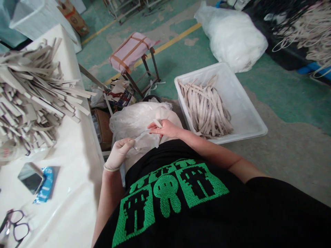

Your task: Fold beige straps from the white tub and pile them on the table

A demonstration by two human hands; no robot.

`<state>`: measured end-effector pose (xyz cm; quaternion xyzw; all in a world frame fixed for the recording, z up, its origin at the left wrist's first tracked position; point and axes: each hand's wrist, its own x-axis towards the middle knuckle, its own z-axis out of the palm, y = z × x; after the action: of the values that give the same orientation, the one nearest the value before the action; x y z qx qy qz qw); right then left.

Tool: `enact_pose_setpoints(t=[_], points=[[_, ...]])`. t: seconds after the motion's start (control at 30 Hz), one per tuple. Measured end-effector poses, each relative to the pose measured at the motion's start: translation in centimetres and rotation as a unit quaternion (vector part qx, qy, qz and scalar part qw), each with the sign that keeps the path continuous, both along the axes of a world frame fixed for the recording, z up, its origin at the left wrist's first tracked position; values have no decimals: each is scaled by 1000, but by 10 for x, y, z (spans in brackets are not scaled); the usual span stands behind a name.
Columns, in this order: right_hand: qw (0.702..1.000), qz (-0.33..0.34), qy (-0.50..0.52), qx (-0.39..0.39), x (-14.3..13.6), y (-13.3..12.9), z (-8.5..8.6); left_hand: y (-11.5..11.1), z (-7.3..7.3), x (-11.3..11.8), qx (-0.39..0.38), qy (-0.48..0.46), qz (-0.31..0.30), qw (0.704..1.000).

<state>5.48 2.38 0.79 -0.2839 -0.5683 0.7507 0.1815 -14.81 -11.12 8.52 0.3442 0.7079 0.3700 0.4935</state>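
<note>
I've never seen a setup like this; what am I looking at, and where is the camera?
There is no robot here. A person wears one camera on the head, so this single picture looks down past their black shirt at their own hands. The left hand, gloved, pinches see-through film; the right hand holds a small pale piece. On the white table at left lie a heap of pale strips, a blue packet and glasses. At right, a white tub holds more strips.
</note>
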Motion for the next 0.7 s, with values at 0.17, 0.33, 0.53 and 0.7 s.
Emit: enact_pose_setpoints(t=[0.17,0.33,0.53,0.7], points=[[998,50,19,18,-1,-4,3,2,3,2,14,-5,5,1000],[995,96,19,-23,-3,-10,5,8,-1,-1,30,-41,20,999],[987,131,33,-92,-4,-16,7,30,-21,-5,57,-80,102,990],[986,48,45,-152,-3,-13,13,35,-47,4,28,-172,110,979]])
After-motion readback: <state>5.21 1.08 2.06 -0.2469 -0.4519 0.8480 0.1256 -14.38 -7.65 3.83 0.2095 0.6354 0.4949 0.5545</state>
